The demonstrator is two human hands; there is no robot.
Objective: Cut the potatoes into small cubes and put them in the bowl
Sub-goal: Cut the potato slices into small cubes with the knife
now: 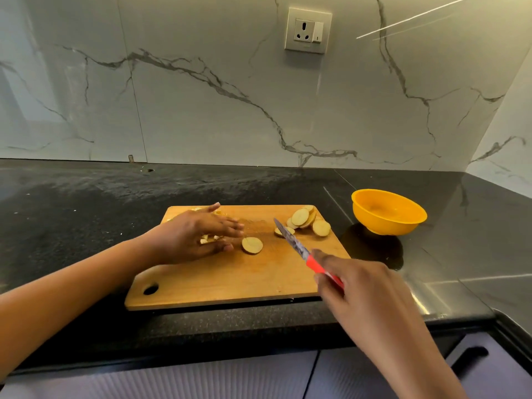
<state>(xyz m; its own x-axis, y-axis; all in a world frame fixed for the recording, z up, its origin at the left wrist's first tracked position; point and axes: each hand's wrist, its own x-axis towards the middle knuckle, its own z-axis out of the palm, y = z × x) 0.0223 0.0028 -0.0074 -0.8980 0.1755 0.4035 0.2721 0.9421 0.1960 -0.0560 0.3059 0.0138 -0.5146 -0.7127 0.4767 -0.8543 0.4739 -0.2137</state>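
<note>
A wooden cutting board [230, 277] lies on the black counter. Several round potato slices [305, 220] are piled at its far right corner, and one slice [252, 245] lies alone near the middle. My left hand [195, 237] hovers over small potato cubes [208, 239] on the board's left, fingers straight and spread. More cubes are partly hidden behind it. My right hand [357, 286] grips the red handle of a knife [290, 240], whose blade points toward the slice pile, its tip beside a slice. An orange bowl [388, 211] stands to the right of the board and looks empty.
The black counter [86, 203] stretches left and behind the board. A marble-patterned wall with a power socket [308, 31] rises at the back and right. The counter's front edge runs just below the board, with cabinet doors [172, 381] underneath.
</note>
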